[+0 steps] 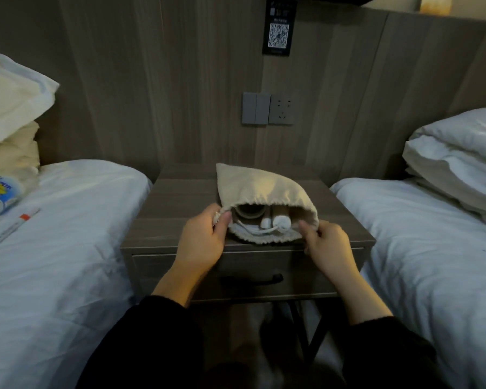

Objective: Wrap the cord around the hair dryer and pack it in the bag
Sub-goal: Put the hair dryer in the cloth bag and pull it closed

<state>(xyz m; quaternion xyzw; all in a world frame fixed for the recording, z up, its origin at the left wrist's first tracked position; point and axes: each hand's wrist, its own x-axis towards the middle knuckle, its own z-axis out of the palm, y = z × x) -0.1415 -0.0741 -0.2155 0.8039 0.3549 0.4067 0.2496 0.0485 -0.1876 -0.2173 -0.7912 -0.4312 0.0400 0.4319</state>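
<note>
Hair dryer (249,211) parts show inside the open mouth of a beige drawstring bag (253,186), which lies on its side on the dark wood-grain counter (174,203), its closed pointed end aimed at the wall and its mouth facing the person. Inside the mouth a dark round barrel opening sits to the left, and a white plug (281,222) with a run of white cord (253,230) lies just beside it toward the right; how the cord is wound cannot be told from here. The left hand (201,240) is clamped on the gathered rim at the left side of the bag's mouth, thumb on top of the fabric. The right hand (327,242) pinches the rim at the right side of the mouth between thumb and fingers, so the two hands are apart with the opening between them. Both forearms come up from black sleeves (157,341) in front of the counter. The bag rests near the front edge of the counter, above a drawer with a dark handle (253,280). Behind the counter, on the wood panel wall, are a grey switch plate (256,108) and a wall socket (281,109), and higher up a dark card with a QR code (278,35). White beds flank the counter on both sides, with pillows (458,155) piled on the right one and a pen (14,228) lying on the left one.
</note>
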